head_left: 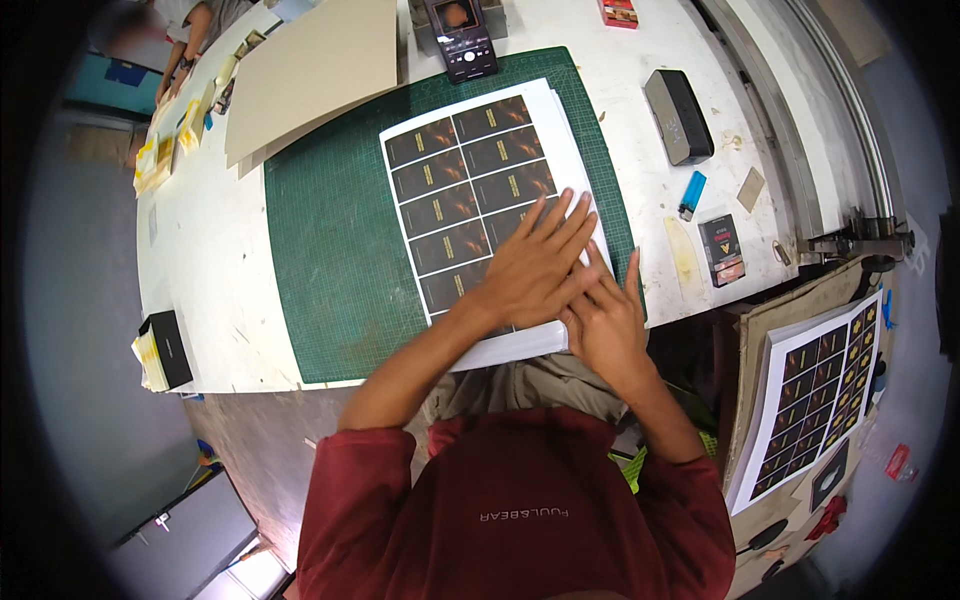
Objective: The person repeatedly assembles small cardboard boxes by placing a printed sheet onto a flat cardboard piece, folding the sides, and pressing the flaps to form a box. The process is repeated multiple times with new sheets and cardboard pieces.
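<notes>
A stack of white sheets (pixel 440 220) printed with rows of dark cards lies on the green cutting mat (pixel 325 285) in front of me. My left hand (pixel 535 258) rests flat on the stack's right half, fingers stretched out toward the far right. Just right of it, my right hand (pixel 608 318) sits along the stack's right edge, fingers apart and partly under the left hand's fingers. Its thumb lies near the lower right corner of the sheets. Whether it touches the sheet edges underneath is hidden.
Beyond the mat are grey boards (pixel 320 75) and a propped phone (pixel 465 45). To the right lie a black box-shaped device (pixel 680 118), a blue lighter (pixel 691 194) and a small black pack (pixel 722 250). More printed sheets (pixel 810 400) sit lower right. Another person's arm (pixel 185 55) shows far left.
</notes>
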`<state>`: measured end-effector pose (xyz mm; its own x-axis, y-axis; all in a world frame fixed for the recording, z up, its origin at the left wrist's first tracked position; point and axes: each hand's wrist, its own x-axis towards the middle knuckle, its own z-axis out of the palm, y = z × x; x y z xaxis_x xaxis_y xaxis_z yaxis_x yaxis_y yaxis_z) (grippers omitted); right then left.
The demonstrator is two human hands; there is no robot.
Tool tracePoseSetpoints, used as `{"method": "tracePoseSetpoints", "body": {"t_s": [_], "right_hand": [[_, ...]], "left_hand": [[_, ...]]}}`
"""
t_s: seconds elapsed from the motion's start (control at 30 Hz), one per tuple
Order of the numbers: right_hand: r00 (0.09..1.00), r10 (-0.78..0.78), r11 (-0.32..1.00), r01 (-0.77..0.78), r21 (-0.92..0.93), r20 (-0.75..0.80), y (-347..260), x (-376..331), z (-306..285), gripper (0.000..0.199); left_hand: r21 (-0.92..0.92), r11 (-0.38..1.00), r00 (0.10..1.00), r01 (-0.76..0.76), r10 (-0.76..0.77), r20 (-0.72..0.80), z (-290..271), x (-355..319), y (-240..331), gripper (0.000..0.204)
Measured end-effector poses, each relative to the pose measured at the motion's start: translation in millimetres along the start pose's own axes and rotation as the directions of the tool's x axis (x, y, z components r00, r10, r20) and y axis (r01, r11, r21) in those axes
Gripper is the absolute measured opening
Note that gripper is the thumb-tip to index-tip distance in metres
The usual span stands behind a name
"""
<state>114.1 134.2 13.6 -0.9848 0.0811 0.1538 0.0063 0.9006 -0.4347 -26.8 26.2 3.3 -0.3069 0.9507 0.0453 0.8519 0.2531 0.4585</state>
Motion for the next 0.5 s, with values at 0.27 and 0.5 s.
{"method": "tracePoseSetpoints", "body": {"t_s": [0.27, 0.5], "right_hand": [[0.9, 0.214, 0.971, -0.237, -0.015, -0.38, 19, -97, -78, 0.037], [0.569, 0.785, 0.536, -0.822, -0.193, -0.244, 52, -233, -177, 0.079]], "left_hand": [[0.053, 0.983, 0.971, 0.174, -0.163, -0.175, -50, 21, -40, 0.09], [0.191, 0.878, 0.878, 0.439, -0.374, -0.299, -76, 49, -127, 0.101]]}}
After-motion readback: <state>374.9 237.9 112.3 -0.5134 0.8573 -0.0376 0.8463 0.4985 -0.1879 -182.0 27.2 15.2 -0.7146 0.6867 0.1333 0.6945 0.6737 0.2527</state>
